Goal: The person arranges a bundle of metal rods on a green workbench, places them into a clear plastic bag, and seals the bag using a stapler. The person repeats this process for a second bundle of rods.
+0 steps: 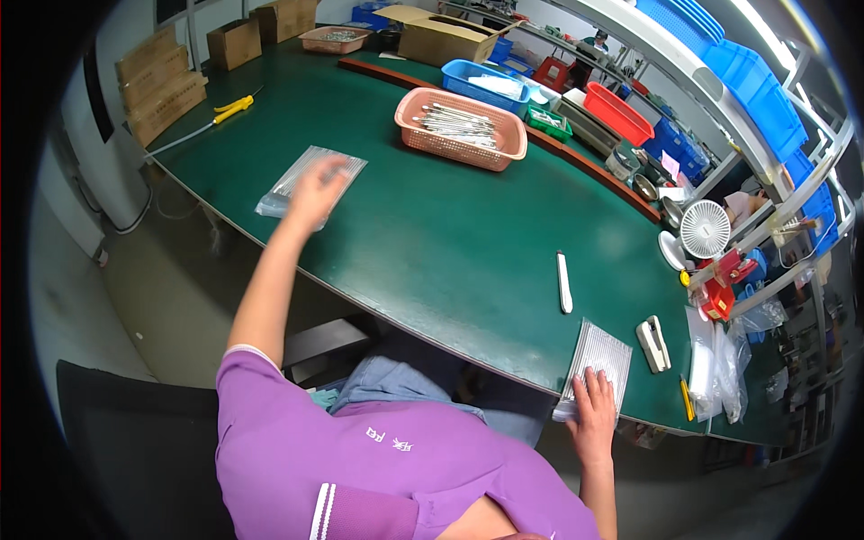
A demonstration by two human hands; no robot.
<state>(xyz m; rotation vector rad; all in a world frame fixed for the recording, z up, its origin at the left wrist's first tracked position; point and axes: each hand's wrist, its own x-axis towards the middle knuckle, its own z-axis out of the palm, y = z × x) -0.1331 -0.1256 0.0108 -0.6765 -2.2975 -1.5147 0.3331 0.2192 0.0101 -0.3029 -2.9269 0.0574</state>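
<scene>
On the left of the green table lies a clear plastic bag of thin silvery rods [293, 173]. My left hand [317, 191] is over this bag, its fingers smeared by motion, so whether it grips anything cannot be made out. Near the front edge at the right is a second bag of rods [601, 347]. My right hand [596, 412] rests flat on its lower part with the fingers stretched out. Beyond that bag lies a slim white tool, perhaps a cutter [564, 283]. A white stapler [653, 344] sits just to the bag's right.
A pink basket [416, 135] holds many loose rods at the back. Behind it, a dark red strip [589, 169] crosses the table near a blue tray [454, 79]. A yellow air gun [234, 109] lies far left; a white fan [705, 229] and plastic bags [720, 373] are right.
</scene>
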